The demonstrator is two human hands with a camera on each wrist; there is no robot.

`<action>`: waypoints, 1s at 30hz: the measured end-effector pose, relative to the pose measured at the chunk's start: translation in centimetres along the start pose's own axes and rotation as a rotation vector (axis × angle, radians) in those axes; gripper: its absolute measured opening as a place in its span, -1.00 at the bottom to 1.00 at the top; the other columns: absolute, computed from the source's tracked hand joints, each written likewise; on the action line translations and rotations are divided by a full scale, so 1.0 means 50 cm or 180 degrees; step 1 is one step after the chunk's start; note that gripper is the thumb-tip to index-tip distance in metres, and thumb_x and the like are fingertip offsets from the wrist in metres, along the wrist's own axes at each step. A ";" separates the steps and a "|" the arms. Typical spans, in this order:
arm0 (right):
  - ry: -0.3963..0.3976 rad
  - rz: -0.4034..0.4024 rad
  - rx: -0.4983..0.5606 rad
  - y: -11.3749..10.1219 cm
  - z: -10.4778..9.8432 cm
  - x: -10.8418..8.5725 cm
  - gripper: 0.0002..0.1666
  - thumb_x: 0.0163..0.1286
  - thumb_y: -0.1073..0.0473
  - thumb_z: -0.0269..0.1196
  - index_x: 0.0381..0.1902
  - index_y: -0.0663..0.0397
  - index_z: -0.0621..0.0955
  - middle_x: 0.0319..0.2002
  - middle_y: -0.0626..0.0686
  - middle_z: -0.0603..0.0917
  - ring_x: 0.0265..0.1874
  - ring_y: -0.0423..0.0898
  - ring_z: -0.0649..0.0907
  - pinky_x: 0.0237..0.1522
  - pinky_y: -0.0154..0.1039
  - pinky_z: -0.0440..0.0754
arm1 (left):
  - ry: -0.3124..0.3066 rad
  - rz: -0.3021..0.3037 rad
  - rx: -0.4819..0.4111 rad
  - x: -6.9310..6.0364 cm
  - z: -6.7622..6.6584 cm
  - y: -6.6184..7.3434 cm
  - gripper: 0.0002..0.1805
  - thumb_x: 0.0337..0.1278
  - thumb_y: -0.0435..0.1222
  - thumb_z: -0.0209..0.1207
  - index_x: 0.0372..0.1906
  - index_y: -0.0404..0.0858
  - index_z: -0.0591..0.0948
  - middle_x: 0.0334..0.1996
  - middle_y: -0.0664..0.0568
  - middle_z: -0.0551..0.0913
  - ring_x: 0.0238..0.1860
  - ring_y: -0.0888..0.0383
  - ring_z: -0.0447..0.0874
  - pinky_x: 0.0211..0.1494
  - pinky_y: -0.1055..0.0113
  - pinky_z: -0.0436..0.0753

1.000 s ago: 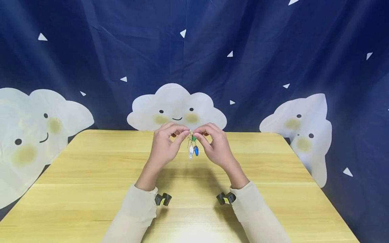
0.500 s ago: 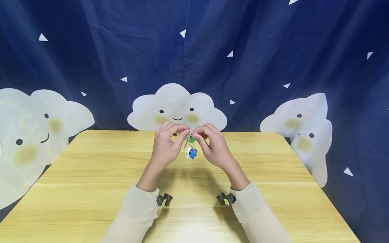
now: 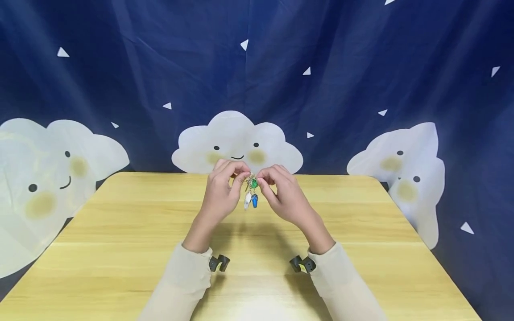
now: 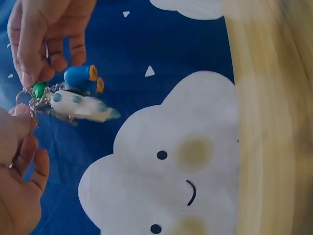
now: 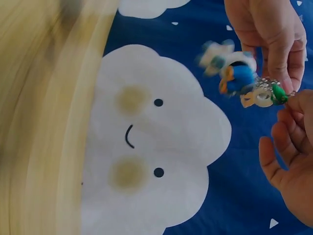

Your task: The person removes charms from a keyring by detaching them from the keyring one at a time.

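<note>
Up above the table, my left hand [image 3: 221, 189] pinches a thin metal key ring [image 4: 19, 98] between thumb and finger. My right hand [image 3: 286, 195] pinches at the same ring from the other side, beside a green charm [image 3: 254, 183]. From the ring hang a white charm with teal spots [image 4: 80, 104] and a blue figure with orange ends [image 4: 78, 78], both below my fingertips. Between them show small chains and a pale round charm [image 5: 263, 97]. The exact spot under the right fingertips is hard to tell.
A light wooden table [image 3: 120, 232] lies under both forearms. Behind it hangs a dark blue curtain [image 3: 201, 58] with white clouds [image 3: 237, 133] and small triangles. A small black camera is on each wrist [image 3: 219, 263].
The hanging white and blue charms have turned and swung slightly left. Both hands keep their pinch at nearly the same place, and the head view has shifted a little.
</note>
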State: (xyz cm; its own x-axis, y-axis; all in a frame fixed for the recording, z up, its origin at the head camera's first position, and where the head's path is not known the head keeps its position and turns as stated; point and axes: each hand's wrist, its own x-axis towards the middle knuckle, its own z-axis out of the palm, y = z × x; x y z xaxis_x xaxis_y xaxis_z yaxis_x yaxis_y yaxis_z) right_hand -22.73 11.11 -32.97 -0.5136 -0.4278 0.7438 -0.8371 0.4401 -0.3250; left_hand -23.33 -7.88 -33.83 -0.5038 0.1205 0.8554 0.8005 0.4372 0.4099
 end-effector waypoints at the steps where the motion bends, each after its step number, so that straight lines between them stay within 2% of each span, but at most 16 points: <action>1: 0.0006 0.0017 0.0045 -0.002 -0.001 0.001 -0.94 0.53 0.30 0.20 -0.17 0.17 0.63 -0.32 0.00 0.61 -0.28 -0.11 0.57 -0.20 -0.23 0.59 | -0.0012 0.0050 0.0010 0.001 -0.001 0.000 -0.96 0.28 -0.47 0.29 -0.26 -0.30 0.67 -0.32 -0.02 0.69 -0.21 0.06 0.51 -0.17 0.26 0.61; 5: 0.0066 0.0210 0.0393 -0.008 -0.004 0.002 -0.92 0.52 0.29 0.22 -0.14 0.17 0.65 -0.30 0.00 0.66 -0.30 -0.13 0.61 -0.22 -0.24 0.62 | -0.0065 0.0113 -0.0057 0.003 -0.006 0.005 -0.99 0.33 -0.45 0.27 -0.24 -0.33 0.66 -0.33 -0.03 0.67 -0.20 0.08 0.52 -0.15 0.33 0.61; 10: 0.0016 0.0490 0.0777 -0.010 -0.005 0.000 -0.88 0.47 0.35 0.26 -0.10 0.17 0.68 -0.23 0.01 0.73 -0.28 -0.14 0.67 -0.16 -0.20 0.68 | 0.0010 -0.0013 -0.0181 0.005 -0.009 0.008 -0.98 0.35 -0.46 0.25 -0.21 -0.36 0.65 -0.34 -0.06 0.66 -0.27 0.09 0.54 -0.21 0.34 0.60; 16: -0.0083 0.0471 0.0757 -0.011 0.000 0.003 -0.86 0.43 0.29 0.33 -0.08 0.18 0.70 -0.27 0.00 0.75 -0.28 -0.12 0.70 -0.16 -0.13 0.72 | 0.0111 -0.0170 -0.0255 0.006 -0.011 0.007 -0.95 0.33 -0.47 0.26 -0.18 -0.38 0.65 -0.34 -0.08 0.67 -0.31 0.10 0.57 -0.22 0.33 0.61; 21: -0.0040 0.0588 0.0680 -0.012 0.005 0.002 -0.84 0.42 0.27 0.36 -0.08 0.18 0.69 -0.24 0.02 0.74 -0.24 -0.11 0.70 -0.16 -0.09 0.74 | 0.0025 -0.0159 -0.0374 0.006 -0.009 0.007 -0.96 0.35 -0.44 0.25 -0.20 -0.37 0.65 -0.36 -0.05 0.64 -0.31 0.12 0.56 -0.19 0.34 0.60; 25: -0.0040 0.0766 0.0579 -0.012 0.006 0.002 -0.91 0.41 0.22 0.37 -0.22 0.13 0.69 -0.28 -0.01 0.71 -0.24 -0.12 0.68 -0.21 -0.08 0.73 | -0.0023 -0.0148 -0.0390 0.004 -0.009 0.008 -0.98 0.34 -0.47 0.25 -0.20 -0.34 0.65 -0.37 -0.04 0.63 -0.30 0.13 0.55 -0.18 0.35 0.59; 30: -0.0079 0.0809 0.0529 -0.011 0.004 0.002 -0.86 0.41 0.19 0.38 -0.37 0.07 0.67 -0.32 -0.05 0.70 -0.25 -0.15 0.66 -0.23 -0.14 0.72 | 0.0010 -0.0238 -0.0395 0.004 -0.013 0.009 -0.97 0.36 -0.47 0.22 -0.19 -0.33 0.65 -0.36 -0.05 0.65 -0.33 0.12 0.55 -0.21 0.32 0.59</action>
State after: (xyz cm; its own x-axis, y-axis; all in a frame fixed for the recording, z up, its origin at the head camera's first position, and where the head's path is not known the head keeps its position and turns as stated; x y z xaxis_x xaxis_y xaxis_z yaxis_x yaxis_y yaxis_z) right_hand -22.35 10.65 -32.84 -0.7133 -0.3406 0.6126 -0.6995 0.4012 -0.5914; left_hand -22.87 -8.22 -33.26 -0.5627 0.0887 0.8219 0.7948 0.3313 0.5084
